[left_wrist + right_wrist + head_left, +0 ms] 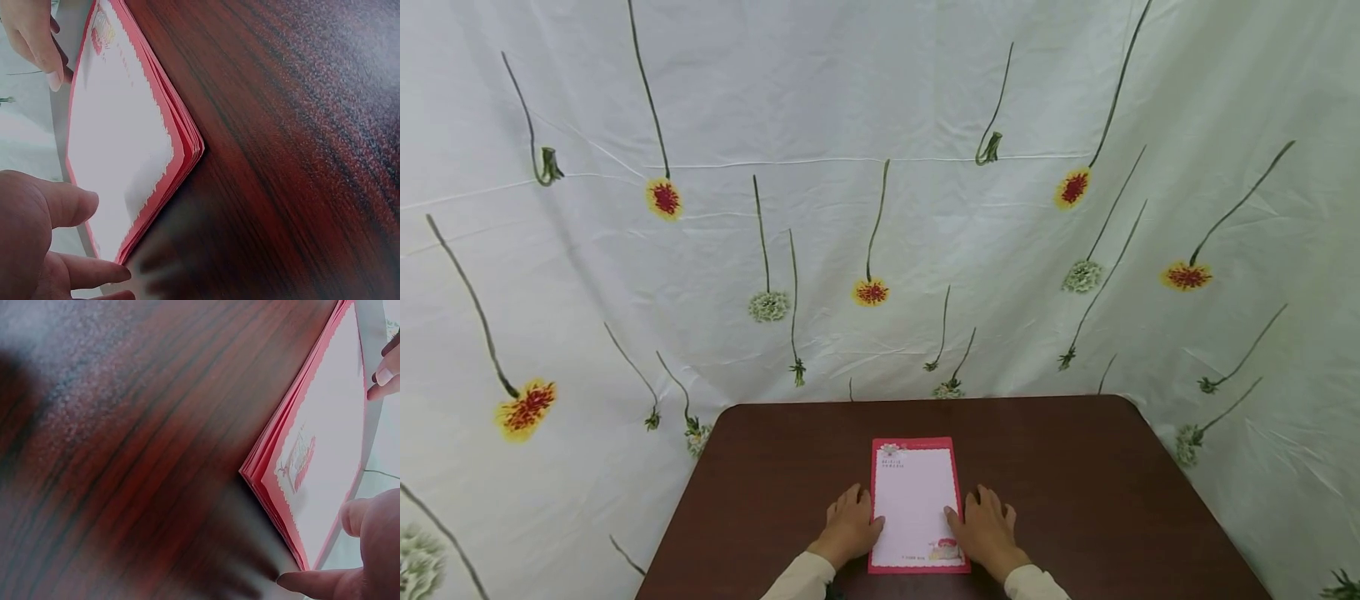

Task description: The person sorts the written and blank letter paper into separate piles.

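A red-bordered stack of letter paper (pixel 914 504) lies on the brown table, its top sheet white with a scalloped edge, a few lines of print and a small drawing in the lower right corner. Several layered red edges show in the left wrist view. My left hand (pixel 850 527) rests at the stack's left side, thumb over the white sheet, fingers spread along the edge. On the other side, my right hand (pixel 989 532) lies the same way, its thumb (pixel 355 515) over the sheet and a fingertip close beside the edge. Neither hand curls round the paper.
The dark wood-grain table (pixel 775 467) has rounded far corners. Behind it and at both sides hangs a white cloth (pixel 850 83) printed with long-stemmed flowers. Light sleeves (pixel 805 577) cover both forearms.
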`<state>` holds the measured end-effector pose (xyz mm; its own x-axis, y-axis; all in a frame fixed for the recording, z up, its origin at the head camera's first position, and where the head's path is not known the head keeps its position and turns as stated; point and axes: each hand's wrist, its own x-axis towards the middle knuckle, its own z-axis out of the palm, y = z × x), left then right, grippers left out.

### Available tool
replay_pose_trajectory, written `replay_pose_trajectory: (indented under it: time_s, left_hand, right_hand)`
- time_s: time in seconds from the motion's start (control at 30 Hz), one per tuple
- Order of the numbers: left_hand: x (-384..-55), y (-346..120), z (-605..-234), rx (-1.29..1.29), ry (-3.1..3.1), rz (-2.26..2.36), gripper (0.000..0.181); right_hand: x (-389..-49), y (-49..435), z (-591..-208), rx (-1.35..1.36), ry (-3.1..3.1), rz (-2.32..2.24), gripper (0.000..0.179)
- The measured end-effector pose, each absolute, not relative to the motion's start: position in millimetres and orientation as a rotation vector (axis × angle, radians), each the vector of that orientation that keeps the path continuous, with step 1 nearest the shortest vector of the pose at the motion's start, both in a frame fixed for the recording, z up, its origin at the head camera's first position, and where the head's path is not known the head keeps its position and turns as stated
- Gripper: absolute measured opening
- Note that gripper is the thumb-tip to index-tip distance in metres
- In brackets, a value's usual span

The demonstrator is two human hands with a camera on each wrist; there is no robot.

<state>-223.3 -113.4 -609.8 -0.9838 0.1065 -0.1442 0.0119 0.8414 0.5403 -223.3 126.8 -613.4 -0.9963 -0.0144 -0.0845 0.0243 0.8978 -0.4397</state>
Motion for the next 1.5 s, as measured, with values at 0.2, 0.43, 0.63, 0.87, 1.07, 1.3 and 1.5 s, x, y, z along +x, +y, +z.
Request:
replay_pose_trajectory:
  time_s: [0.2, 0.43, 0.63, 0.87, 1.07, 1.3, 1.5]
  left_hand:
    - [-224.4, -112.0, -609.3, 0.095, 2.826, 0.843, 0.059]
    - [-223.7, -112.1, -610.8, 0.102, 2.802, 0.86, 0.059]
    - [-224.5, -112.5, -609.9, 0.102, 2.803, 0.848, 0.06]
    - [-223.6, -111.5, -610.0, 0.116, 2.792, 0.844, 0.064]
    - [-223.6, -110.3, -609.9, 0.113, 2.787, 0.819, 0.067]
    - [-222.4, -109.3, -607.9, 0.128, 2.787, 0.81, 0.066]
    - [-222.9, -107.5, -608.3, 0.097, 2.791, 0.814, 0.064]
  right_hand:
    - [-222.0, 124.9, -610.9, -0.03, 3.01, -0.719, 0.061]
    - [-219.9, 122.6, -606.7, -0.031, 3.004, -0.751, 0.056]
    - [-220.2, 122.5, -605.8, -0.042, 3.002, -0.782, 0.054]
    - [-222.2, 120.7, -610.4, -0.042, 2.981, -0.78, 0.056]
    - [-222.8, 119.1, -611.7, -0.044, 2.984, -0.753, 0.058]
    - [-222.0, 118.0, -609.4, -0.041, 2.972, -0.771, 0.061]
    - [-221.9, 116.4, -607.2, -0.034, 2.977, -0.772, 0.058]
